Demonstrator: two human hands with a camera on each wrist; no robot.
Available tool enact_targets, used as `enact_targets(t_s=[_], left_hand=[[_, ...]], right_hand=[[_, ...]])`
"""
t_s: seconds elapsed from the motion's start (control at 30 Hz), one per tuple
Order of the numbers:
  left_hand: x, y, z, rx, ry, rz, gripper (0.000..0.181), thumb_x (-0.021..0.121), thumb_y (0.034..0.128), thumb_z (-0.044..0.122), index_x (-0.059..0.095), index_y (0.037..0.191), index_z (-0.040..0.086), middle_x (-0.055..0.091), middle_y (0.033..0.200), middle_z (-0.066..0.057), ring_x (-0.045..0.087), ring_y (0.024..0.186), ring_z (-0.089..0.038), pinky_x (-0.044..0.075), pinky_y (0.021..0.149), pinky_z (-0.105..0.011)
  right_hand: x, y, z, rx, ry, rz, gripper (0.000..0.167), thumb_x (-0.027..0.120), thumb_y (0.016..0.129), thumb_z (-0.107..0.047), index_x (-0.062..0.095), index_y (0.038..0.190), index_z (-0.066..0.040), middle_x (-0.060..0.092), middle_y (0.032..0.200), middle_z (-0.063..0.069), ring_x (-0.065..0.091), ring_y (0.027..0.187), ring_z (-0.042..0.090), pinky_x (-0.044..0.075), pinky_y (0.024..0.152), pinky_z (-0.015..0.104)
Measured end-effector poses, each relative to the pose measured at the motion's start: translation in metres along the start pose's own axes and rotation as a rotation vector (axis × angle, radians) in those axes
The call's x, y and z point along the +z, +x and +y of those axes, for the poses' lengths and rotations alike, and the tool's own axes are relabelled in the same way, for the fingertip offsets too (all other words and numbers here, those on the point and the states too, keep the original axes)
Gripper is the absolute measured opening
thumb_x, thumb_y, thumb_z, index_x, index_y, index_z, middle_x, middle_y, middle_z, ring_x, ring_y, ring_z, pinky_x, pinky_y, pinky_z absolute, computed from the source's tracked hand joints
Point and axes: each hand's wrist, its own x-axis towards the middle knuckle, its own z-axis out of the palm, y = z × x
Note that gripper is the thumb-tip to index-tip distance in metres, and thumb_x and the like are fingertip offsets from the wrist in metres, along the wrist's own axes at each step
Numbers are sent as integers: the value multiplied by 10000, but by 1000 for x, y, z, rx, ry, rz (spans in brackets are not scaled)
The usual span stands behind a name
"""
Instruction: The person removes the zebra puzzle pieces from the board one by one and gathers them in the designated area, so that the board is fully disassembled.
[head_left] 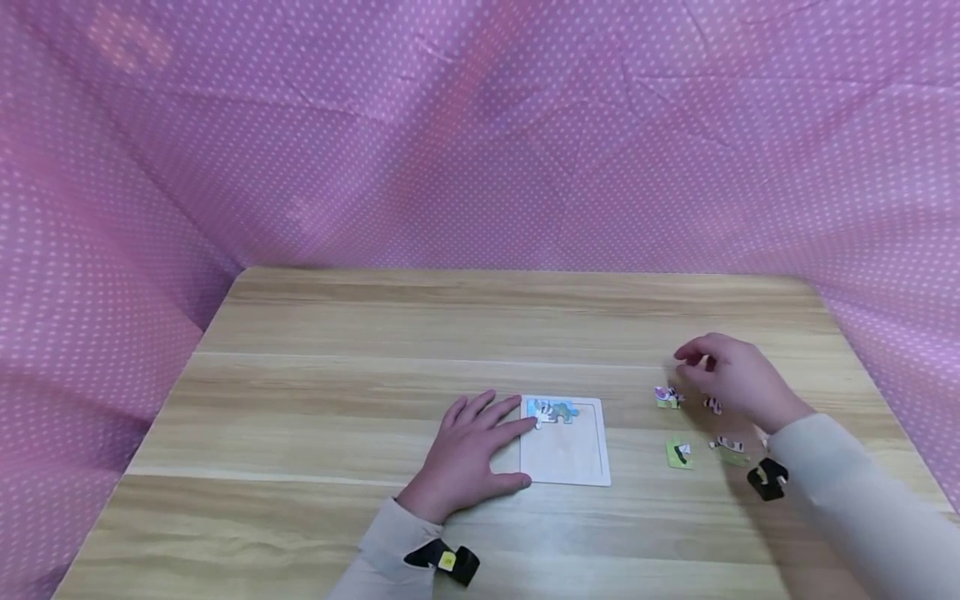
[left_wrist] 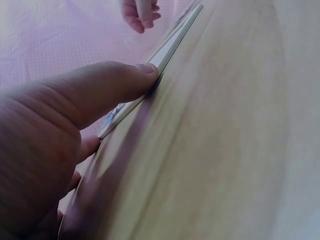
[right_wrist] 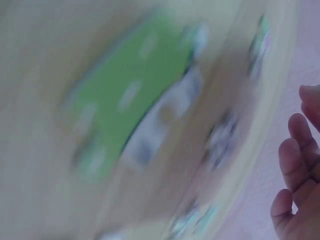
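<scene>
A pale wooden puzzle board (head_left: 566, 454) lies on the table with two joined pieces (head_left: 552, 412) in its upper left corner, printed in blue, white and grey. My left hand (head_left: 468, 458) rests at the board's left side, fingers spread, thumb touching the near edge. In the left wrist view, the thumb (left_wrist: 117, 85) presses on the board's rim. Over the loose pieces at the right hovers my right hand (head_left: 738, 375), its fingers loosely bent with nothing visible between them. Below it lie a purple-and-green piece (head_left: 666, 397) and a small dark-and-white piece (head_left: 712, 405).
Nearer the front are a green piece (head_left: 679, 455) and a green-and-white piece (head_left: 730, 451), partly beside the right wrist strap (head_left: 768, 479). The right wrist view is blurred. A pink dotted cloth (head_left: 480, 150) hangs behind and beside the wooden table (head_left: 315, 400).
</scene>
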Motion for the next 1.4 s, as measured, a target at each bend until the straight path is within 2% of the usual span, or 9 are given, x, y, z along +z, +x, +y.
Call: enact_targets(t_s=[0.23, 0.4, 0.53, 0.63, 0.8, 1.0, 1.17, 1.3, 1.4], left_hand=[[0, -1, 2, 32, 37, -4, 622, 658, 864, 598, 535, 1442, 406, 321, 1623, 36, 216, 1506, -321, 106, 1196, -595], [-1, -2, 3, 34, 44, 8, 587, 659, 865, 593, 570, 1413, 402, 337, 1615, 29, 231, 1500, -326, 124, 1192, -596], [-1, -3, 2, 26, 35, 12, 589, 666, 859, 597, 578, 1406, 399, 344, 1610, 33, 234, 1499, -322, 121, 1194, -589], [0, -3, 2, 20, 27, 13, 591, 675, 852, 593, 581, 1402, 400, 349, 1607, 40, 237, 1498, -320, 122, 1194, -587], [2, -3, 2, 10, 17, 9, 596, 685, 844, 591, 581, 1400, 404, 344, 1608, 51, 233, 1500, -317, 119, 1195, -586], [3, -4, 1, 5, 18, 2, 596, 684, 843, 597, 579, 1400, 412, 334, 1612, 62, 228, 1502, -311, 114, 1197, -582], [4, -3, 0, 3, 13, 3, 596, 687, 842, 593, 578, 1399, 412, 331, 1613, 65, 222, 1504, -308, 112, 1196, -582], [3, -2, 0, 9, 18, 5, 598, 684, 844, 595, 577, 1402, 408, 332, 1614, 62, 216, 1507, -304, 106, 1198, -580], [3, -1, 0, 14, 26, 3, 598, 681, 846, 597, 577, 1403, 405, 333, 1614, 58, 214, 1508, -303, 103, 1200, -578]], right_hand=[[-10, -8, 33, 75, -28, 22, 302, 651, 967, -258, 692, 1142, -15, 679, 993, 88, 613, 863, 240, 491, 724, 382], [-10, -13, 57, 124, -20, 45, 360, 619, 991, -300, 663, 1178, 4, 685, 1045, 151, 627, 903, 295, 508, 745, 451], [-6, -14, 68, 145, -19, 99, 351, 593, 997, -275, 650, 1199, 6, 669, 1067, 181, 615, 918, 320, 487, 740, 451], [-7, -15, 74, 162, -11, 107, 350, 589, 971, -211, 627, 1239, 11, 629, 1074, 186, 593, 917, 323, 463, 720, 411], [-12, -15, 85, 203, -13, 71, 432, 566, 953, -185, 553, 1319, 44, 563, 1119, 221, 581, 922, 340, 479, 715, 420], [-17, -13, 98, 210, -5, -26, 518, 592, 961, -188, 476, 1400, 61, 557, 1178, 297, 578, 969, 378, 491, 772, 524], [-20, -9, 99, 215, -23, -62, 487, 624, 929, -182, 537, 1345, 58, 534, 1167, 304, 556, 951, 373, 473, 788, 537], [-23, -7, 96, 222, -33, -75, 457, 640, 931, -211, 573, 1265, 93, 574, 1105, 280, 569, 925, 360, 479, 786, 535], [-23, -7, 95, 233, -33, -90, 490, 660, 931, -267, 574, 1226, 114, 623, 1048, 240, 601, 861, 311, 506, 732, 466]])
